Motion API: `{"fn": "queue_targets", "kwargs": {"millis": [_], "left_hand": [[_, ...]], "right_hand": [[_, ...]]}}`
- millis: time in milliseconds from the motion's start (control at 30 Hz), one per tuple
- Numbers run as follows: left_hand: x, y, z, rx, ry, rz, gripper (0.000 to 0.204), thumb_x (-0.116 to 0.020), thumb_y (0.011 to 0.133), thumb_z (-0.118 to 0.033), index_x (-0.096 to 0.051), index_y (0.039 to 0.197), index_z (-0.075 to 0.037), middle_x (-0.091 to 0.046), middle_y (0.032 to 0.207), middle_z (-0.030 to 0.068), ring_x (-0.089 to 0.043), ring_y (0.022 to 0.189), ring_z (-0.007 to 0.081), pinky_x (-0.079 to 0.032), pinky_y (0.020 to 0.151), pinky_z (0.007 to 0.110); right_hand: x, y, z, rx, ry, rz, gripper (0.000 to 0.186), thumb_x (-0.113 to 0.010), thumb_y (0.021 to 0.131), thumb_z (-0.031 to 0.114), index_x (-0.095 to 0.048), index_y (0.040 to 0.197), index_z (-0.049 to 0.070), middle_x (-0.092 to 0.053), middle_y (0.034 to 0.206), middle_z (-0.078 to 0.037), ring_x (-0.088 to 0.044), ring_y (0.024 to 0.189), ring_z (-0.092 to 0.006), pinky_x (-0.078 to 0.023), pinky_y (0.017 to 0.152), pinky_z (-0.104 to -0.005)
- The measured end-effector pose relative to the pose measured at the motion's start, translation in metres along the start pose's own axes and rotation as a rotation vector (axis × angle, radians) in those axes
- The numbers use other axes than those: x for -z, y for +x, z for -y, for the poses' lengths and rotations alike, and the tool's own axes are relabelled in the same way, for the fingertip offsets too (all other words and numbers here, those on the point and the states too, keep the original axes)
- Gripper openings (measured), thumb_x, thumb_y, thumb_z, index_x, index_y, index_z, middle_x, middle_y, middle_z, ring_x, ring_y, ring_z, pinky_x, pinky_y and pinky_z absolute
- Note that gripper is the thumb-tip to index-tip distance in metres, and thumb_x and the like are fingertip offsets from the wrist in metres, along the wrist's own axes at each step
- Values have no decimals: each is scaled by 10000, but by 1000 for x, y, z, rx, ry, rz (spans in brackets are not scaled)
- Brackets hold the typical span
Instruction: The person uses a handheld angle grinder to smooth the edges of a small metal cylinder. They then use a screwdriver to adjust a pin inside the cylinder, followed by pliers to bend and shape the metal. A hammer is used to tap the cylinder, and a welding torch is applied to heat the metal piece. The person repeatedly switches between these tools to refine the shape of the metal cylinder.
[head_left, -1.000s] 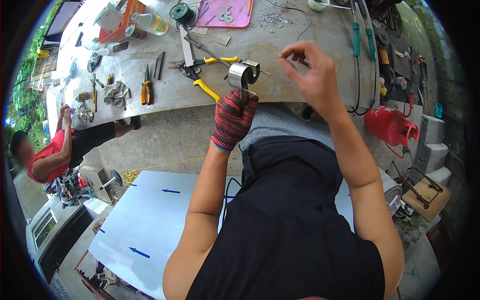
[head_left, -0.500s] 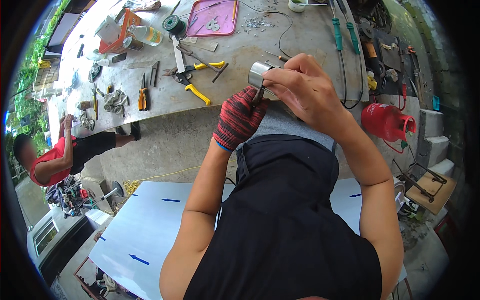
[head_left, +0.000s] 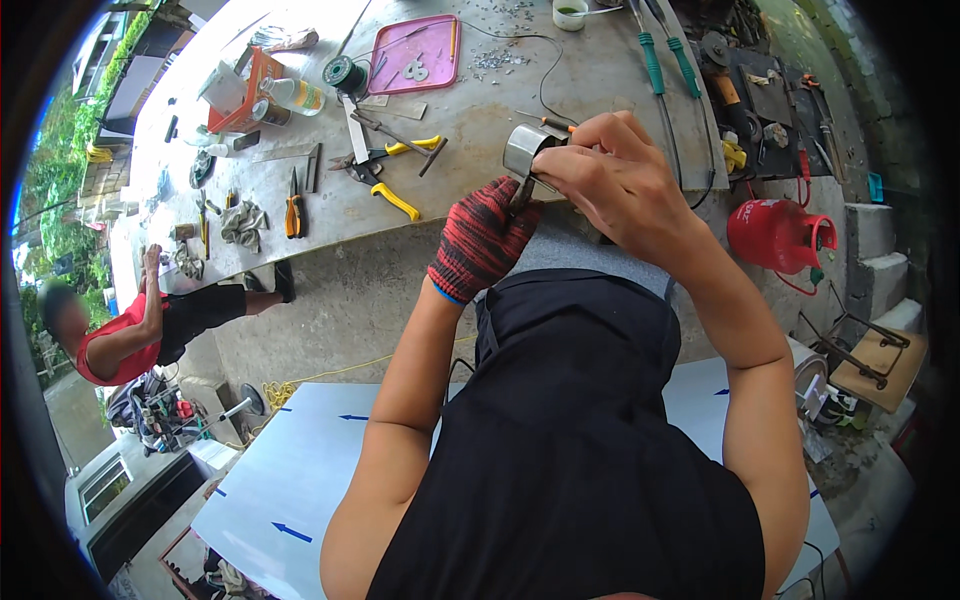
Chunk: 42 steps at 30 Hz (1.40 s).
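Note:
In the head view, my left hand (head_left: pixel 483 235), in a red-and-black knitted glove, is closed around a dark narrow piece below a curved, shiny silver metal band (head_left: pixel 523 149). My bare right hand (head_left: pixel 625 190) has its bent fingers on the right side of this band, partly hiding it. Left of the band, yellow-handled snips (head_left: pixel 395 201) lie beside a dark T-shaped rod (head_left: pixel 435 150). Just behind my right fingers lies a thin tool with an orange-and-black handle (head_left: pixel 555 123).
The workbench (head_left: pixel 300 240) also holds orange-handled pliers (head_left: pixel 294 215), a pink tray (head_left: pixel 418 40), an orange basket (head_left: pixel 238 118) and teal-handled tools (head_left: pixel 650 65). A person (head_left: pixel 125 340) in red stands at left. A red gas cylinder (head_left: pixel 775 235) is at right.
Compared with a second ago, my right hand has come down and left onto the metal band, which has shifted right, away from the T-shaped rod. Since half a second ago, both hands have barely moved.

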<state>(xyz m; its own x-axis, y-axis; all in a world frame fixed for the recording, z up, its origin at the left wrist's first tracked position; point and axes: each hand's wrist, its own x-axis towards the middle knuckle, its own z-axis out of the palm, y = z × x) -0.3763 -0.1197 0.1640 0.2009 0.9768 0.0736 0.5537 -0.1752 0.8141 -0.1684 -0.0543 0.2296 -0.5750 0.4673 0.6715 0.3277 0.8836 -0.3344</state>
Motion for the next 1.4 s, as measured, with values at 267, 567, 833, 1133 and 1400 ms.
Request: {"fn": "queue_targets", "kwargs": {"millis": [267,567,833,1133,1400], "left_hand": [[-2,3,-6,-41,-12,-15,150,-697,977,-198,-686,942,-52,-672,748,114,-662,693,293,-526,679,372],[5,8,-16,-56,68,-56,162,-733,920,-186,-662,969,-48,-684,833,177,-678,772,410,-536,651,451],[12,14,-4,-88,51,-69,123,-739,910,-166,-683,943,-62,-677,817,169,-674,747,391,-526,636,455],[45,37,-30,-408,481,-30,196,-784,843,-187,-697,992,-94,-669,843,109,-670,733,331,-533,657,437],[96,75,-80,-623,826,91,240,-808,770,-145,-686,970,-90,-684,922,100,-679,796,332,-552,712,424]], "right_hand": [[4,-6,-3,-14,26,-71,540,-875,707,-26,-652,1176,122,-675,923,-34,-593,850,-233,-511,706,-338],[21,-3,-7,-70,37,-220,368,-839,751,25,-656,1061,103,-666,962,-49,-604,882,-263,-488,775,-371],[3,-12,8,-359,162,-308,427,-877,707,72,-679,1085,95,-675,1060,-71,-603,948,-304,-501,835,-412],[6,0,-9,-216,149,-195,564,-866,713,77,-702,1249,145,-715,1171,-39,-642,1091,-276,-525,939,-392],[14,8,-16,-71,124,-526,572,-891,690,94,-713,1231,147,-741,1139,-17,-679,1081,-241,-507,931,-361]]}}
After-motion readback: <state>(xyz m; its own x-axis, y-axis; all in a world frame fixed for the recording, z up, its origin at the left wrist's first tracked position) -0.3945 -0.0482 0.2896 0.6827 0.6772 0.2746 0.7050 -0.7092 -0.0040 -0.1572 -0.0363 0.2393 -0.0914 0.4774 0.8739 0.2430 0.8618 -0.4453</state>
